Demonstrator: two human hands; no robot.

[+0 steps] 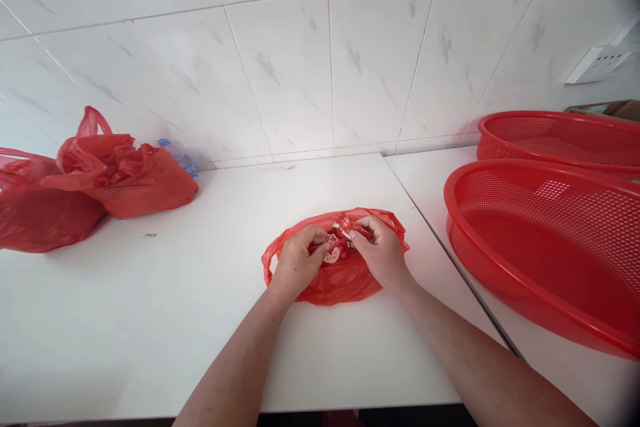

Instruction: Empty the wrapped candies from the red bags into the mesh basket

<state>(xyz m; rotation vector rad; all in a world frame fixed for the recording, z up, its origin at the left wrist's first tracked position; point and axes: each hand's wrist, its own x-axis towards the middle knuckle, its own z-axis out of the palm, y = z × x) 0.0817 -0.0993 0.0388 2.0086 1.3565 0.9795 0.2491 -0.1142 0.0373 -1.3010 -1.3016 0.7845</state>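
Note:
A red plastic bag (340, 287) lies spread open on the white table, with small red and pale patterned pieces (333, 253) inside it. Over its left part, my left hand (300, 260) is closed in a pinch at the edge of these pieces; what sits between its fingertips is too small to make out. My right hand (383, 250) pinches a small shiny red-and-white wrapper-like piece (345, 223) above the bag's middle. Both hands are close together, and their fingers partly cover the contents.
Two filled red plastic bags (145, 180) stand at the left, a blue-tinted plastic bottle (180, 159) behind them. Two large red perforated baskets (500, 267) take up the right side, past a seam in the table. A tiled wall (295, 80) with a socket (597, 63) closes off the back.

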